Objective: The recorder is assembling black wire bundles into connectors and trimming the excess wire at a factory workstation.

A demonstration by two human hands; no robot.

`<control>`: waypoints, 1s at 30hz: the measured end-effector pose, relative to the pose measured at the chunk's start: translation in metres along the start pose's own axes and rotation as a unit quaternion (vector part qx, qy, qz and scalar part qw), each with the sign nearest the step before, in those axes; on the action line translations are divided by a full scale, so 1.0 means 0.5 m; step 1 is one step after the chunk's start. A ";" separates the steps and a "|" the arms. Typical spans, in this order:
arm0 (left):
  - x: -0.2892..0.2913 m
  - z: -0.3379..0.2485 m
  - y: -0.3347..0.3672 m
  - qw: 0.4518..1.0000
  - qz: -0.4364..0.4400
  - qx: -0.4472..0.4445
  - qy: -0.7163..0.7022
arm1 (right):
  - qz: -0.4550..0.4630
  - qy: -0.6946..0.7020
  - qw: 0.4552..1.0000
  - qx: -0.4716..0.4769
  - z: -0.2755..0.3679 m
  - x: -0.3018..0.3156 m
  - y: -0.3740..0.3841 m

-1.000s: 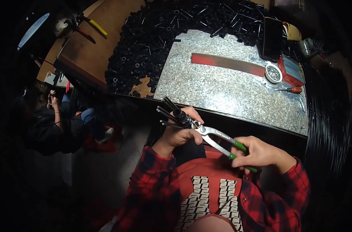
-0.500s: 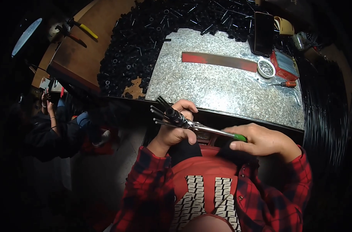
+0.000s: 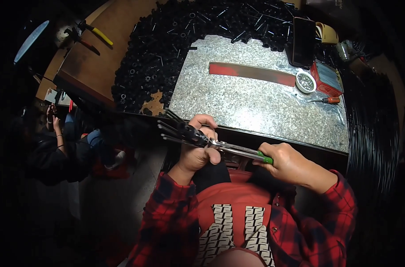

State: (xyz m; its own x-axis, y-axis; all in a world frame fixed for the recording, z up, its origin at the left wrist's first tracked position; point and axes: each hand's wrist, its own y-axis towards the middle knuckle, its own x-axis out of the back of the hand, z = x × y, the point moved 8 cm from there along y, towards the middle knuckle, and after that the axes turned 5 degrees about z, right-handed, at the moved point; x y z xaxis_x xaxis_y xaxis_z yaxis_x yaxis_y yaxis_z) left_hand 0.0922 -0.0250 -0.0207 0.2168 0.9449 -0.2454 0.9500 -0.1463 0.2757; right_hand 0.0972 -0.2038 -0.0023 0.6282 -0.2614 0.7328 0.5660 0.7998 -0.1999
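My left hand (image 3: 194,156) is wrapped round a black hub (image 3: 191,132) with several thin dark rods fanning out toward the upper left. It is raised just in front of the bench's near edge. Pliers (image 3: 238,148) with green-ended handles reach across from the right, their jaws at the hub's right end beside my left thumb. What lies between the jaws is too small to make out. Closed round the green handle ends, my right hand (image 3: 284,161) grips the pliers.
A speckled board (image 3: 247,102) carries a red-and-brown strip (image 3: 251,74), a white cup of small metal pieces (image 3: 306,82), a red box (image 3: 327,79) and an orange-handled screwdriver (image 3: 330,100). Black parts (image 3: 144,62) heap behind. Long rods (image 3: 373,147) hang right. Another person (image 3: 62,142) sits left.
My left hand has shifted slightly left with the hub. My right hand has moved left too and closed more fully round the pliers; two handles now show where one showed before.
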 end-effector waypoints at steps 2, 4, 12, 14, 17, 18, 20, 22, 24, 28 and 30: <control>-0.001 -0.011 0.002 0.998 -0.013 0.010 -0.057 | -0.035 -0.057 0.997 0.038 0.012 0.014 -0.008; 0.003 -0.006 -0.001 0.998 0.006 0.013 -0.058 | -0.077 -0.109 0.990 0.044 0.024 0.034 -0.021; -0.031 0.011 -0.001 0.993 0.052 0.065 -0.088 | -0.160 -0.351 0.920 0.065 0.076 0.091 -0.055; -0.035 0.014 -0.001 0.993 0.062 0.072 -0.076 | -0.162 -0.359 0.917 0.065 0.086 0.098 -0.062; -0.044 0.021 0.003 0.993 0.074 0.084 -0.047 | -0.158 -0.385 0.907 0.060 0.092 0.104 -0.064; -0.047 0.023 0.005 0.992 0.077 0.090 -0.033 | -0.150 -0.403 0.901 0.054 0.092 0.103 -0.064; -0.052 0.024 0.005 0.992 0.101 0.079 -0.015 | -0.133 -0.404 0.904 0.040 0.082 0.098 -0.063; -0.051 0.036 0.002 0.989 0.093 0.115 0.021 | -0.115 -0.404 0.907 0.026 0.068 0.088 -0.061; -0.048 0.049 -0.003 0.988 0.100 0.120 0.015 | -0.099 -0.369 0.924 0.014 0.053 0.076 -0.057; -0.019 0.034 -0.015 0.996 -0.015 0.084 -0.029 | -0.087 -0.256 0.962 0.038 0.038 0.061 -0.047; -0.031 0.003 -0.005 0.992 0.026 0.001 -0.121 | -0.043 -0.079 0.995 0.045 0.031 0.050 -0.038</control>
State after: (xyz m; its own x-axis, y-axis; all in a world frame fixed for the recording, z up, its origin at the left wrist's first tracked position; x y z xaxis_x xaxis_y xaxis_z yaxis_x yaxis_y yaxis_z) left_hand 0.0870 -0.0395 -0.0189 0.3136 0.8375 -0.4476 0.9363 -0.1944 0.2924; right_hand 0.0937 -0.2173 0.0301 0.4835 -0.2475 0.8396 0.5594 0.8252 -0.0789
